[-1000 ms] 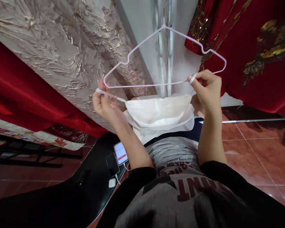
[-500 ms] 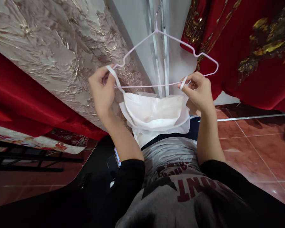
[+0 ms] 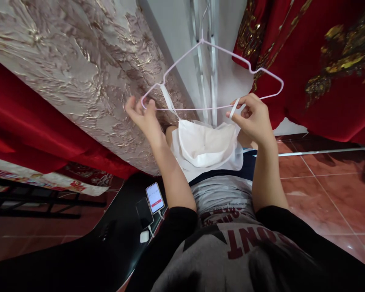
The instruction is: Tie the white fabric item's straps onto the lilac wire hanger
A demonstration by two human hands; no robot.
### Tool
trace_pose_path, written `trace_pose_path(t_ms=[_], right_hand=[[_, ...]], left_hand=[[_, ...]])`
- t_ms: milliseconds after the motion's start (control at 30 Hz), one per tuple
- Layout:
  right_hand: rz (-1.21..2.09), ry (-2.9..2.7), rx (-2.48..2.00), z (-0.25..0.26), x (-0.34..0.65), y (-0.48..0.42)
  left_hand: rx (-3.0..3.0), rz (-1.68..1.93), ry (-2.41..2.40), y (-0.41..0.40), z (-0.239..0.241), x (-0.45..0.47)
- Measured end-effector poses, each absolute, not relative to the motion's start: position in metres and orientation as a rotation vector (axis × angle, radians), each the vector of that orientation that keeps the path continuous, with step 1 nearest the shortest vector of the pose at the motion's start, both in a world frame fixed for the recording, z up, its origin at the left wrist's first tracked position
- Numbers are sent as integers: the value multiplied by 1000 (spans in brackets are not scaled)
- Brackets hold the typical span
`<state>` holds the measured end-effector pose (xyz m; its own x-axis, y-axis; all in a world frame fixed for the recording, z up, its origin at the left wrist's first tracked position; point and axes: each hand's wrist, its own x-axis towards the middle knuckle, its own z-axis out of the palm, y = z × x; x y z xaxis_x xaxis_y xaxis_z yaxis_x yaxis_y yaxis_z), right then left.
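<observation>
A pale pink clothes hanger (image 3: pixel 197 109) is up in front of me, its metal hook at the top. Its left end passes between the thumb and fingers of my left hand (image 3: pixel 147 123), which are apart. A white garment (image 3: pixel 205 142) with thin straps and a sheer outer layer sits below the bottom bar, over my lap. Its left strap (image 3: pixel 167 97) loops over the hanger's left shoulder, by the notch. My right hand (image 3: pixel 255 119) is closed, pinching the right strap (image 3: pixel 235 107) beside the bottom bar. Part of that grip is hidden.
Two phones (image 3: pixel 155 198) with cables and a small white case (image 3: pixel 144 236) lie on a black surface (image 3: pixel 109 243) to my left. Red curtain cloth (image 3: pixel 292 61) hangs at right, with textured beige fabric (image 3: pixel 79 81) at left. Metal poles (image 3: pixel 213 77) stand behind the hanger.
My left hand has let go of the left strap, which now rests on the hanger's shoulder, and has lowered slightly to the right. The garment's left side shifted right. My right hand has barely moved.
</observation>
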<state>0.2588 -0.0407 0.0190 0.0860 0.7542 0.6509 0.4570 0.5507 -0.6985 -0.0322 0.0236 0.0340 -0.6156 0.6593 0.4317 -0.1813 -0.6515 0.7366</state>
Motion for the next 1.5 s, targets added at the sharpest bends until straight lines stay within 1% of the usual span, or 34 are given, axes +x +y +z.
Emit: trace_pose_path(t_ms=[67, 133, 233, 400, 467, 600, 667, 767, 833, 900, 1067, 1100, 1167, 1233, 1267, 1333, 1433, 1500], right_hand=[[326, -1581, -1072, 19, 257, -41], [322, -1609, -1069, 18, 257, -41], [274, -1538, -1043, 11, 265, -35], [122, -996, -965, 0, 306, -15], [96, -933, -936, 6, 319, -14], [212, -1208, -1030, 45, 315, -28], [190, -1318, -1099, 67, 303, -39], [38, -1456, -1245, 90, 290, -49], [-104, -1456, -1285, 94, 286, -52], [-171, -1417, -1322, 95, 283, -51], [74, -1536, -1411, 99, 270, -45], [61, -1569, -1390, 99, 267, -45], [-64, -1557, -1242, 94, 258, -47], [-198, -1390, -1000, 81, 249, -50], [-212, -1304, -898, 72, 246, -52], [-69, -1263, -863, 54, 240, -56], [431, -1600, -1048, 35, 237, -61], [650, -1755, -1134, 31, 237, -63]], left_hand=[[838, 2087, 811, 22, 16, -19], [883, 1981, 767, 21, 6, -8], [1012, 2001, 762, 20, 2, -4], [1058, 2044, 773, 20, 4, -13], [1047, 2050, 785, 19, 4, -14], [1042, 2043, 804, 18, 3, -14], [1057, 2026, 825, 18, 2, -16], [1095, 1988, 862, 18, 1, -18], [1097, 1972, 882, 17, 2, -19], [1069, 1979, 886, 15, 4, -17], [1004, 2003, 898, 7, 11, -12], [996, 2000, 905, 6, 12, -11], [988, 1985, 907, 4, 12, -10], [999, 1970, 895, 3, 11, -10], [1005, 1970, 893, 3, 11, -10], [1013, 1976, 896, 4, 10, -10], [1008, 1971, 913, 6, 9, -11], [1024, 1963, 909, 5, 9, -11]])
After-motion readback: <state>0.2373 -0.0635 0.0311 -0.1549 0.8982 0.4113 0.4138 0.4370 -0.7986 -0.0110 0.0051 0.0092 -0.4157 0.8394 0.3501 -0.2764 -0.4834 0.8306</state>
